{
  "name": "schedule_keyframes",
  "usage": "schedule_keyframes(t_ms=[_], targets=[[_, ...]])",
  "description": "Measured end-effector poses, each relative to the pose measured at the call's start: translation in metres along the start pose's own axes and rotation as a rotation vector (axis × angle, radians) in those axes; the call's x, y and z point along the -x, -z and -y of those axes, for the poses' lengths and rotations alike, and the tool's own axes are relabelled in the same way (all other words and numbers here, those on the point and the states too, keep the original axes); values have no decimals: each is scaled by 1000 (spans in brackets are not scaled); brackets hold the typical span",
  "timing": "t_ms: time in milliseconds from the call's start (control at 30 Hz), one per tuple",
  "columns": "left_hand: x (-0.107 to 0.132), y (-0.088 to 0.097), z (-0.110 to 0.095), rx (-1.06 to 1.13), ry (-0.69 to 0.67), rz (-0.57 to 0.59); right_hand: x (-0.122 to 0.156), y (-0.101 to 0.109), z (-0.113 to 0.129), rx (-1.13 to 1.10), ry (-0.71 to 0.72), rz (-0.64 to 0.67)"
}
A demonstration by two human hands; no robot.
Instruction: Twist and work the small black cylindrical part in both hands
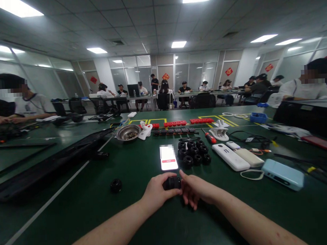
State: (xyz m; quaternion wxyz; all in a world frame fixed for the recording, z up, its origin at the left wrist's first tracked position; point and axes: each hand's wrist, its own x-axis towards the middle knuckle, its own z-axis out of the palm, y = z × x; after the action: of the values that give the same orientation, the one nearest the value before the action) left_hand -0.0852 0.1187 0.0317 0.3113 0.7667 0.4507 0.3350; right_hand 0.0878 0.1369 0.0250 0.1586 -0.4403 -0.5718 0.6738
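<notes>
About nine black parts (pixel 193 151) sit grouped right of the phone (pixel 169 161); one loose part (pixel 115 185) lies left of it. Phone's near side: left hand (pixel 157 187) pinches a black piece (pixel 172 182), right hand (pixel 196 189) alongside (grip unclear); work looks midway.

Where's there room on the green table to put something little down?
On the green table, try between the white line and the left forearm, near the lone round black part. Another bare patch lies between the right forearm and the light-blue box. It's crowded right of the glowing phone: bunched round black parts, a white block, a beige block.
</notes>
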Motion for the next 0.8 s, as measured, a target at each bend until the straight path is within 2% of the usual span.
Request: schedule_keyframes(t_ms=[133, 267, 533, 800], targets=[[0, 2, 1, 10, -8, 37, -2, 0, -2, 28, 59, -65], [-1, 3, 2, 3, 42, -20, 2, 0, 2, 32, 129, -105], [1, 2, -1, 17, -24, -46, 2, -4, 3, 49, 22, -59], [-2, 2, 4, 21, 43, -10, 2, 0, 3, 46, 132, -100]])
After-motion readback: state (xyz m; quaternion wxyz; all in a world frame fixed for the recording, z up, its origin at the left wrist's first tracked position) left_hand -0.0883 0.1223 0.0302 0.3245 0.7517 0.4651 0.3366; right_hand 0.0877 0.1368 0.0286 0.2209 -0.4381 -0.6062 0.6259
